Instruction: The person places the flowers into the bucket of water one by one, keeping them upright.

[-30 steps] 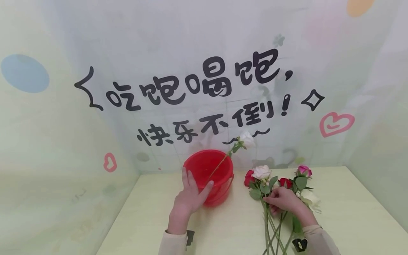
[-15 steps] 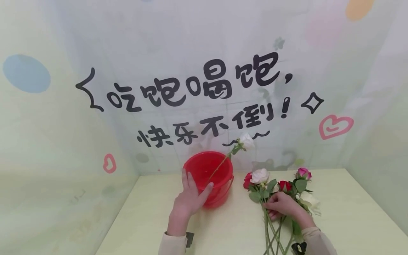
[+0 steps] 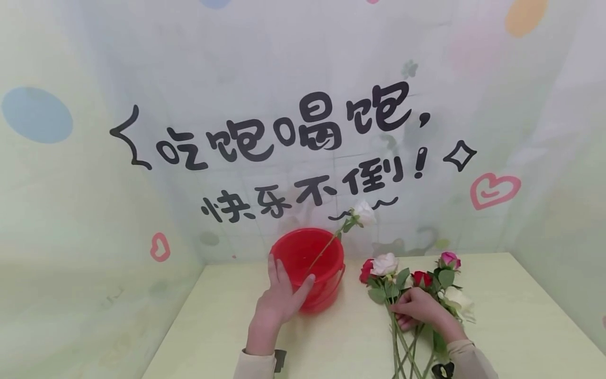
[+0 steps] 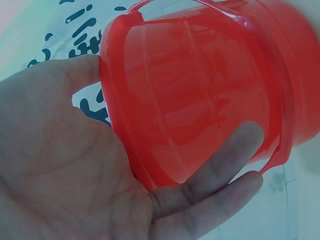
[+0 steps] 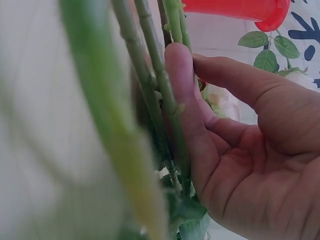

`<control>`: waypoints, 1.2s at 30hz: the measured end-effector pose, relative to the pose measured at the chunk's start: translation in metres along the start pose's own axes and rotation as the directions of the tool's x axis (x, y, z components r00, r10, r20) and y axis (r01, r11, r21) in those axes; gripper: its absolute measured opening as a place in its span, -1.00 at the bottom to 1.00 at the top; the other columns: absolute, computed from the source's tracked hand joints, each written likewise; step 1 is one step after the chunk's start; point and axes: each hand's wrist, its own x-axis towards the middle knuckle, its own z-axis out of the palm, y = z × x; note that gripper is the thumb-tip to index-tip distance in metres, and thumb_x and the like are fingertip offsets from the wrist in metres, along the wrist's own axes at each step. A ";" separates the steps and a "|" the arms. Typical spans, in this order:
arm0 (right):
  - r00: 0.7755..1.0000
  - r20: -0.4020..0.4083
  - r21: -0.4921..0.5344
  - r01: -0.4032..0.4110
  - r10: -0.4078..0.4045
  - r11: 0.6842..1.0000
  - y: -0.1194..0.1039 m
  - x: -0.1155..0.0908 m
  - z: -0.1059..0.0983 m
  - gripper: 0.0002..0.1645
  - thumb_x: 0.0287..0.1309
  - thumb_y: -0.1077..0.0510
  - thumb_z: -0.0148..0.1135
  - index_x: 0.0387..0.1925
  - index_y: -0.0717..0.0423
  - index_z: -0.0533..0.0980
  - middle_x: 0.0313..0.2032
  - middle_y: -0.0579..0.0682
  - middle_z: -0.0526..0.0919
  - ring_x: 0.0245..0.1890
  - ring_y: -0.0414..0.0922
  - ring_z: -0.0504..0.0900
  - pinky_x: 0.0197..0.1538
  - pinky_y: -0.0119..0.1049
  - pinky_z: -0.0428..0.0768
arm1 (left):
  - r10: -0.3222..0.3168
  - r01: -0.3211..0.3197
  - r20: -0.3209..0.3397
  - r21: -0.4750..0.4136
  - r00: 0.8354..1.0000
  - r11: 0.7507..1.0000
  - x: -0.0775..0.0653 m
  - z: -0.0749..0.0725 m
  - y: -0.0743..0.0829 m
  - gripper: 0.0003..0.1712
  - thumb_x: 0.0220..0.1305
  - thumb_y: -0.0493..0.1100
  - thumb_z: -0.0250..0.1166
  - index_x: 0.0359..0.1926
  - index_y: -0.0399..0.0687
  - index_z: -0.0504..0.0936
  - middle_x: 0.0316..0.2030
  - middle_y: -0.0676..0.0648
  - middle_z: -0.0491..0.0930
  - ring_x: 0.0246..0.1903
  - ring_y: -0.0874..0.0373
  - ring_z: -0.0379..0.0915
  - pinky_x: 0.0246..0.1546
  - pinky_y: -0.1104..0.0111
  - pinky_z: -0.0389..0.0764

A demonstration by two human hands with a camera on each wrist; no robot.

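The left hand (image 3: 276, 305) is reaching forward and resting against the red bucket (image 3: 326, 293), its fingers spreading almost straight, the thumb touching the rim. A white rose (image 3: 363, 213) is leaning inside this bucket. The right hand (image 3: 420, 308) is pointing inward above roses (image 3: 391, 288) that are lying on the table (image 3: 350, 347); its thumb and index finger are pinching a green stem (image 5: 175, 22).

I face a softly lit, pale back wall (image 3: 265, 58), upper centre | black lettering (image 3: 322, 123), mid-frame | blue oval (image 3: 38, 115), upper left | orange oval (image 3: 525, 17), upper right | pale table (image 3: 521, 326) before me, bottom
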 end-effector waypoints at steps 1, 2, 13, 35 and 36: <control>1.000 -0.015 -0.011 0.006 -0.006 1.000 0.000 0.000 0.000 -0.75 0.41 0.26 0.30 -0.41 0.34 0.61 -0.54 0.01 0.69 -0.55 -0.20 0.71 -0.40 -0.29 0.75 | 0.000 0.000 0.000 0.001 1.000 1.000 0.000 0.000 0.000 0.34 0.28 0.30 0.38 0.65 -0.35 -0.21 0.47 -0.39 0.18 -0.31 -0.01 0.60 -0.28 0.04 0.79; 0.999 -0.031 -0.020 0.011 -0.011 1.000 0.000 0.001 0.000 -0.75 0.41 0.25 0.30 -0.40 0.34 0.61 -0.54 0.02 0.70 -0.55 -0.19 0.72 -0.41 -0.28 0.76 | 0.000 0.000 -0.001 0.001 1.000 1.000 0.000 0.000 0.000 0.34 0.28 0.30 0.38 0.65 -0.35 -0.21 0.47 -0.39 0.18 -0.30 -0.01 0.60 -0.27 0.04 0.79; 0.997 -0.049 0.024 0.052 -0.051 0.998 0.001 0.003 -0.005 -0.79 0.41 0.26 0.30 -0.32 0.39 0.60 -0.51 0.06 0.72 -0.50 -0.15 0.76 -0.36 -0.24 0.78 | 0.005 -0.005 -0.005 0.010 1.000 1.000 0.000 -0.001 0.000 0.34 0.29 0.30 0.37 0.65 -0.36 -0.21 0.46 -0.38 0.19 -0.31 -0.01 0.60 -0.27 0.04 0.79; 0.976 -0.174 0.187 0.163 -0.130 0.969 -0.023 -0.006 -0.025 -0.65 0.53 0.20 0.21 -0.03 0.53 0.49 -0.32 0.14 0.74 -0.31 -0.07 0.79 -0.10 -0.15 0.79 | 0.007 -0.007 -0.004 0.004 1.000 1.000 0.000 0.001 -0.002 0.34 0.29 0.29 0.38 0.65 -0.35 -0.21 0.44 -0.38 0.22 -0.28 -0.02 0.60 -0.26 0.04 0.79; 0.973 -0.193 0.188 0.166 -0.130 0.968 -0.027 -0.008 -0.026 -0.65 0.53 0.20 0.21 -0.03 0.53 0.49 -0.31 0.14 0.74 -0.30 -0.06 0.79 -0.09 -0.14 0.79 | 0.010 -0.010 -0.006 0.005 1.000 1.000 0.000 0.001 -0.002 0.34 0.29 0.29 0.38 0.65 -0.35 -0.21 0.44 -0.38 0.22 -0.28 -0.01 0.60 -0.26 0.04 0.79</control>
